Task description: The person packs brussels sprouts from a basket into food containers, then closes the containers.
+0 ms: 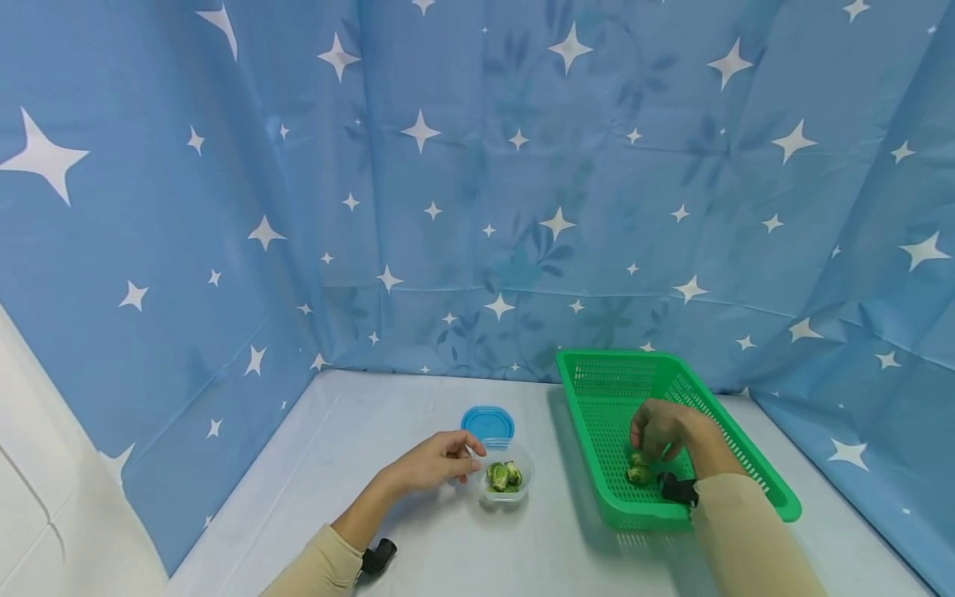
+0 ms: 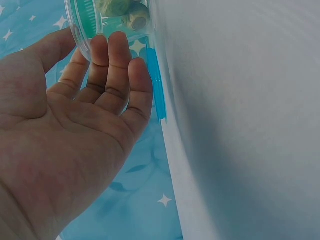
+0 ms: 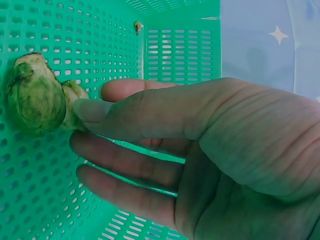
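Several Brussels sprouts (image 1: 504,475) sit in a small clear plastic tub (image 1: 492,497) on the table. My left hand (image 1: 440,461) is at the tub's left side, its fingers loosely bent and their tips at the rim (image 2: 80,30); whether they touch it is hard to tell. Inside a green basket (image 1: 613,502) my right hand (image 1: 664,427) reaches down over two sprouts. One green sprout (image 3: 36,97) lies on the basket floor. Beside it a smaller sprout (image 3: 74,102) is partly hidden by my right thumb tip, with the other fingers spread apart.
A blue lid (image 1: 487,422) lies flat just behind the tub. The basket's raised walls surround my right hand. A star-patterned blue curtain (image 1: 448,249) hangs at the back and sides of the white table (image 1: 313,464). A small brownish scrap (image 3: 138,27) is in the basket.
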Demonstrator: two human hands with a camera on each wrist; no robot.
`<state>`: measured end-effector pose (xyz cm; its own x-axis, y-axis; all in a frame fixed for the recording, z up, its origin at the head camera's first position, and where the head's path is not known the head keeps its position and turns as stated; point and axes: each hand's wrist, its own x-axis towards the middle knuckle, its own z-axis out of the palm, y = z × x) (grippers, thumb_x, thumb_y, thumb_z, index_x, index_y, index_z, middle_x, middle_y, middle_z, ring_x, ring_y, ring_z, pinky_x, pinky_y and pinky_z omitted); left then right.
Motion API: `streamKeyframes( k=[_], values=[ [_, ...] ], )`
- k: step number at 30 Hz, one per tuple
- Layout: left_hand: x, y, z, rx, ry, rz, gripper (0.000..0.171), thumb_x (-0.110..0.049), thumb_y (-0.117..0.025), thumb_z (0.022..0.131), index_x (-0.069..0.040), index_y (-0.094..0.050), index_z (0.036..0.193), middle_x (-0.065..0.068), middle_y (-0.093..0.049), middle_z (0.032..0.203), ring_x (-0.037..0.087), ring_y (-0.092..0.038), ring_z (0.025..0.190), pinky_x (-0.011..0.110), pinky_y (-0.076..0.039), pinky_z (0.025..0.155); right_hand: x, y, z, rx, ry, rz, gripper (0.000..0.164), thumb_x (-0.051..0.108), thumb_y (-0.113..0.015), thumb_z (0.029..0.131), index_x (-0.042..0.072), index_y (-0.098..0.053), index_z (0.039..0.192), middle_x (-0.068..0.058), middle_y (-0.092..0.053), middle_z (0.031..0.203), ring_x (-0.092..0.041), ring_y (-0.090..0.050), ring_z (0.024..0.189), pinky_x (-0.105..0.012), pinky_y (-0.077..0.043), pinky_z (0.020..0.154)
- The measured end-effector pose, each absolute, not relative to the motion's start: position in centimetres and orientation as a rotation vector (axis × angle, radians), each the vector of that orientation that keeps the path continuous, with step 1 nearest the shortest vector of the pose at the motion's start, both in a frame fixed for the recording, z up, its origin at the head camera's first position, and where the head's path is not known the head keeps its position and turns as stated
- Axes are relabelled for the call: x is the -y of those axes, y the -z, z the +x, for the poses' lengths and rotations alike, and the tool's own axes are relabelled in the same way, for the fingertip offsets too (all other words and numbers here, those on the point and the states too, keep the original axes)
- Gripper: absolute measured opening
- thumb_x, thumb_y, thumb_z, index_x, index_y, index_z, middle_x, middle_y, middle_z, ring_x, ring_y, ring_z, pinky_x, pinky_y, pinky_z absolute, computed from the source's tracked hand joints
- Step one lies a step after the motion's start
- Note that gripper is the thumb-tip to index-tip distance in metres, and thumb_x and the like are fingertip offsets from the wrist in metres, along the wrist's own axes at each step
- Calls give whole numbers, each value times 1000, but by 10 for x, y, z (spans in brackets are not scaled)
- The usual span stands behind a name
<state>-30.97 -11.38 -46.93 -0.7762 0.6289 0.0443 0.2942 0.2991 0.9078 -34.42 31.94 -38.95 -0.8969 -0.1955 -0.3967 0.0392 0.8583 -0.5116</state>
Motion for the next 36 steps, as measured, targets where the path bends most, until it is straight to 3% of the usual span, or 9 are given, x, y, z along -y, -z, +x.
streamKeyframes(
  k=[3, 8, 13, 18, 24, 36],
  values=[
    [114, 470, -310, -2253, -1468, 835, 31, -23, -62, 106, -1, -63, 128, 28, -65, 104, 26, -65, 91, 44, -58, 87, -319, 389, -344, -2582, 746, -124, 16, -13, -71, 87, -2, -71, 98, -13, -65, 91, -21, -57, 72, -42, -58, 70],
    [114, 469, -309, -2259, -1462, 832, 31, -23, -62, 106, -1, -63, 128, 28, -65, 103, 25, -66, 90, 43, -58, 86, -319, 388, -345, -2619, 706, -210, 13, -12, -72, 87, -3, -72, 95, -13, -68, 93, -24, -68, 82, -44, -62, 76],
    [114, 468, -309, -2257, -1465, 833, 31, -23, -62, 106, -1, -63, 128, 28, -65, 103, 24, -65, 90, 43, -58, 86, -318, 388, -347, -2643, 717, -239, 8, -8, -77, 86, -2, -74, 91, -11, -70, 93, -23, -70, 83, -44, -62, 78],
    [114, 468, -310, -2254, -1468, 834, 31, -22, -61, 107, -1, -63, 129, 28, -65, 104, 24, -65, 90, 44, -58, 87, -319, 389, -350, -2657, 737, -262, 13, -3, -83, 83, -4, -76, 94, -12, -73, 95, -24, -72, 87, -46, -62, 81],
    [114, 469, -310, -2251, -1472, 834, 31, -21, -62, 106, 0, -63, 129, 28, -65, 103, 24, -64, 90, 45, -58, 87, -320, 390, -353, -2669, 735, -296, 17, -6, -82, 82, -4, -77, 99, -13, -74, 98, -26, -72, 90, -48, -62, 82],
    [114, 469, -310, -2249, -1472, 828, 30, -21, -61, 106, 0, -63, 128, 29, -65, 103, 25, -66, 89, 43, -58, 85, -319, 393, -350, -2659, 757, -337, 11, -11, -77, 84, -4, -74, 93, -11, -72, 90, -23, -64, 78, -48, -60, 76]
  ],
)
